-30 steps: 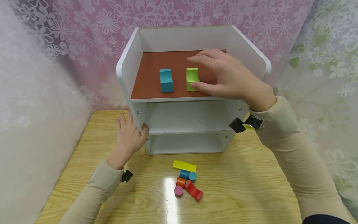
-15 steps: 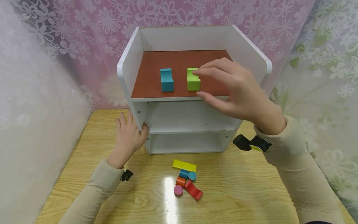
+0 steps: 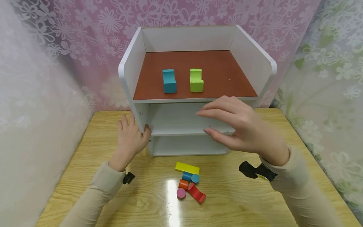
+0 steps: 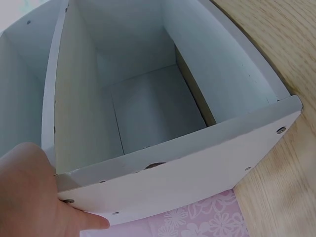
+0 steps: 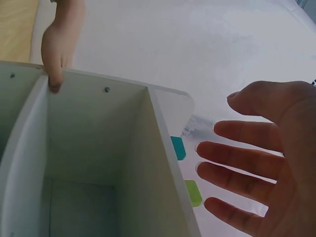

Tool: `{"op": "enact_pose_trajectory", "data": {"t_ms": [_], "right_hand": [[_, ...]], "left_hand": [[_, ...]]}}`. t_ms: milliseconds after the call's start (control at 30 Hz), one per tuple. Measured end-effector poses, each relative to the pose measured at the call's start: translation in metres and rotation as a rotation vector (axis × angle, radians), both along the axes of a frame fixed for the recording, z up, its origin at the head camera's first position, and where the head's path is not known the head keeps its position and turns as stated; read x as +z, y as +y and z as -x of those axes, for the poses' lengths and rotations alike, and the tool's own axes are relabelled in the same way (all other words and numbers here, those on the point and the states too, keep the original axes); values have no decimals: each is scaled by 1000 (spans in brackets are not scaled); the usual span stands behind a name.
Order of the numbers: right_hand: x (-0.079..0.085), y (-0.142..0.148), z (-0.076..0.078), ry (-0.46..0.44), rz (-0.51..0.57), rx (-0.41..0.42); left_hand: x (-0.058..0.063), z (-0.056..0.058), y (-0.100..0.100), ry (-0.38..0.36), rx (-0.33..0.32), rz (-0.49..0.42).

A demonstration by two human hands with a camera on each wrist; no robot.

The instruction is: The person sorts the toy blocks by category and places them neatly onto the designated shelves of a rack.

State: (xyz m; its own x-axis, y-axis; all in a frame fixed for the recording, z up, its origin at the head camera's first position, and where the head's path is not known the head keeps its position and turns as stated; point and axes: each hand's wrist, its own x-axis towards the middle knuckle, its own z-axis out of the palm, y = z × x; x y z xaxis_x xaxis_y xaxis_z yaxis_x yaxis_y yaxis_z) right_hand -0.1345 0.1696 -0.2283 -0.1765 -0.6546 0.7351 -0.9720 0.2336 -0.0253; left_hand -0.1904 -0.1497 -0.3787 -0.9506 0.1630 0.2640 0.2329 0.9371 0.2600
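Note:
A small white shelf unit [image 3: 187, 135] with a red-brown top board [image 3: 218, 72] stands on the wooden table. Side by side on that board are a blue L-shaped toy block [image 3: 169, 86] and a lime green one [image 3: 196, 85]. My left hand [image 3: 130, 138] holds the unit's left side panel, thumb hooked over the front edge and fingers straight along the outer face. In front of the middle compartment, at the right, my right hand [image 3: 241, 126] hovers with thumb and fingers apart, nothing between them. Its spread fingers [image 5: 237, 153] show in the right wrist view.
On the table before the unit lie a yellow bar block [image 3: 187, 168], two blue cylinders [image 3: 186, 176], an orange cylinder [image 3: 183, 184], a pink cylinder [image 3: 181, 193] and a red curved block [image 3: 196, 193]. Flowered curtains [image 3: 107, 41] hang behind and beside the table.
My right hand has withdrawn from beside the green block and come down in front of the middle compartment. Both blocks stay on the top board; the left hand has not moved.

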Motion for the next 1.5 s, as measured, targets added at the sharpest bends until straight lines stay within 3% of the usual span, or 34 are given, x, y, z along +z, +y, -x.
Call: {"op": "enact_pose_trajectory", "data": {"t_ms": [300, 467, 667, 967, 1300, 1500], "right_hand": [[-35, 7, -15, -18, -78, -18], [-63, 9, -18, -85, -69, -11], [-98, 15, -17, -193, -94, 14], [-149, 24, -23, -364, -305, -26], [-190, 21, -29, -569, -395, 14], [-205, 18, -34, -672, -474, -15]], "left_hand": [[0, -1, 1, -10, -4, -11], [-1, 0, 0, -14, 1, -8], [-1, 1, 2, -26, -1, -8], [-3, 2, 0, -29, 4, 0], [-3, 0, -1, -27, 6, -8], [-2, 0, -1, -30, 8, -7]]}}
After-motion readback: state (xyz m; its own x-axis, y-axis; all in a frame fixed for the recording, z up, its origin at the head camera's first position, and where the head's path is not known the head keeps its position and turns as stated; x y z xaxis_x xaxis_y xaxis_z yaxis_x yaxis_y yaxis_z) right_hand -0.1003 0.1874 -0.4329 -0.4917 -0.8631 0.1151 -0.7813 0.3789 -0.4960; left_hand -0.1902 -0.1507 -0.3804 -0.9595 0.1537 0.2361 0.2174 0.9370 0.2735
